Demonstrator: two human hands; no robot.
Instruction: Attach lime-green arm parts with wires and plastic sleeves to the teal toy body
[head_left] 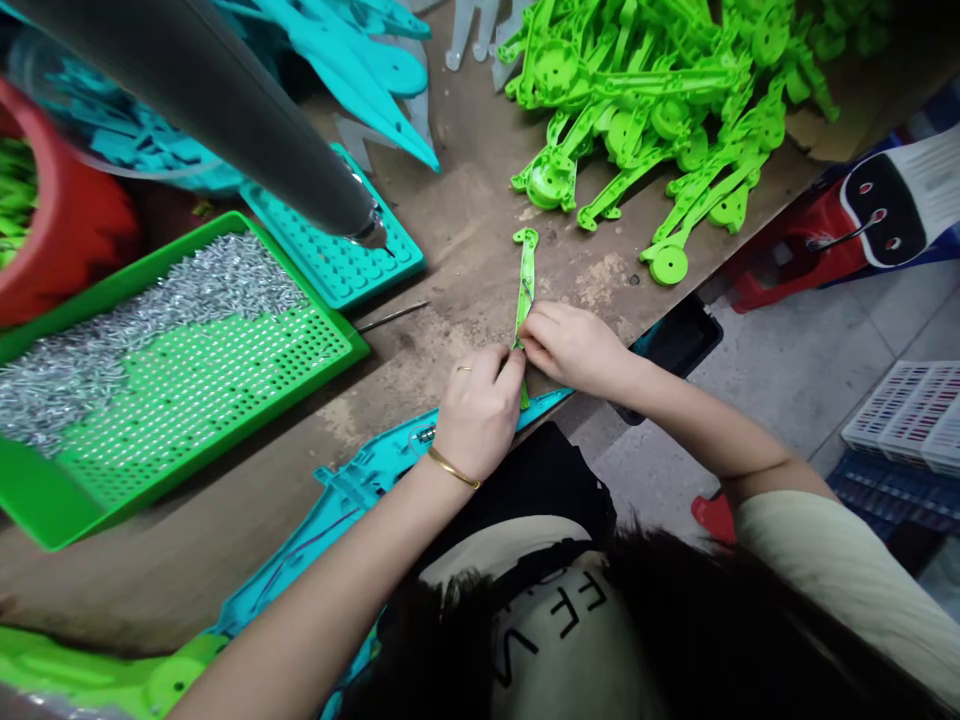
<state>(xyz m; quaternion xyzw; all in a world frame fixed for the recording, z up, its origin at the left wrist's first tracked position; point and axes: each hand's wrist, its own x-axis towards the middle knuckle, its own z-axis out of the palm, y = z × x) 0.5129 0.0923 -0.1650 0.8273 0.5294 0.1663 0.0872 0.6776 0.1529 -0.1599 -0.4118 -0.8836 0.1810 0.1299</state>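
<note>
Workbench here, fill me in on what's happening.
A person works at a wooden bench. Both hands, left hand and right hand, pinch a narrow green plastic strip lying on the bench. A green tray of small metal screws sits to the left, a pile of green plastic parts beyond.

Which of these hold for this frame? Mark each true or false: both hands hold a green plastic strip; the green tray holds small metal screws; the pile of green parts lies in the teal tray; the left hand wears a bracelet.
1. Both the left hand and right hand hold the green plastic strip: true.
2. The green tray holds small metal screws: true.
3. The pile of green parts lies in the teal tray: false, it lies on the bare table.
4. The left hand wears a bracelet: true.
</note>
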